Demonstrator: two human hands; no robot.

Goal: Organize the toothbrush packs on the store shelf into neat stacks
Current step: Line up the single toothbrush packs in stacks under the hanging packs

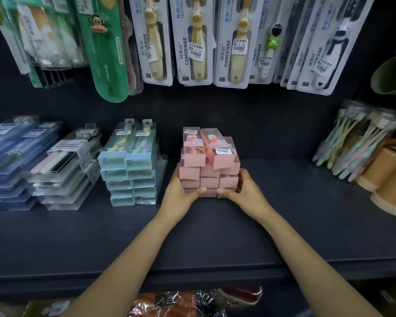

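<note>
**Four stacks up, pink one still being squared**

Four stacks sit on the dark shelf (284, 225). Landmark: pink pack stack (209, 163), mid-shelf. Left hand (181, 193) cups its left side and lower front corner, right hand (240, 188) does the same on the right; fingers curl round the sides, thumbs press the bottom front row, so both clamp the stack between them. Its top two packs sit skewed and overhang the rows below, so it probably needs more squaring.

Just left of the pink stack: light-blue pack stack (130, 170), two columns, looks tidy. Further left: clear pack stack (66, 168), layers fanned and uneven, likely still to do. Far left: dark-blue pack stack (14, 161), slightly slanted.

Above the pink stack, carded toothbrushes (197, 40) hang against a dark back panel. Well to its right, loose toothbrush bundles (357, 143) and brown cups (389, 179). Below the shelf edge, wrapped goods (188, 303), unclear what.
</note>
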